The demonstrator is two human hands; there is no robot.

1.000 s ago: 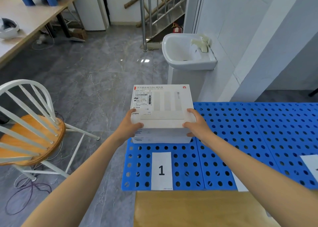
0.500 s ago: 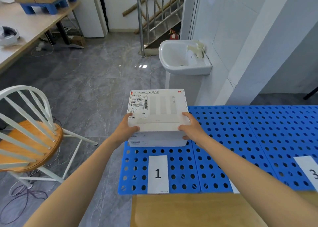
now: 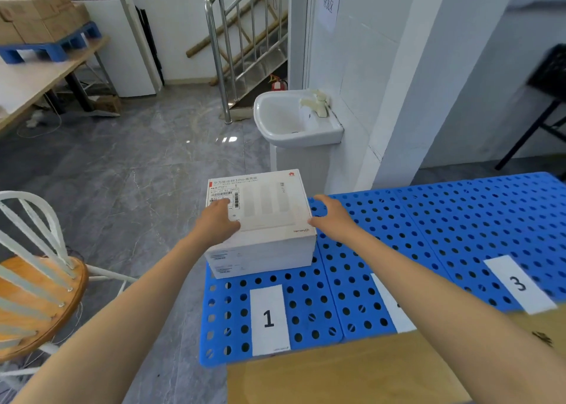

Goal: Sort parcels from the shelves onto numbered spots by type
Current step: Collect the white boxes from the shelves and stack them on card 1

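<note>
The parcel (image 3: 269, 207) sits on the blue pallet (image 3: 459, 219), at 12 o'clock of label 1 (image 3: 269, 319); a sink (image 3: 291, 121) stands beyond it and a chair (image 3: 36, 281) at its 9 o'clock. The left hand (image 3: 217, 219) lies flat on its top, and the right hand (image 3: 332, 219), fingers relaxed, is just beside its 3 o'clock edge.

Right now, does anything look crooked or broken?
Nothing stands out. The white box sits flat on the blue perforated pallet behind the number 1 label, with no dents showing. The left hand rests on its top, and the right hand is open at its right edge.
</note>
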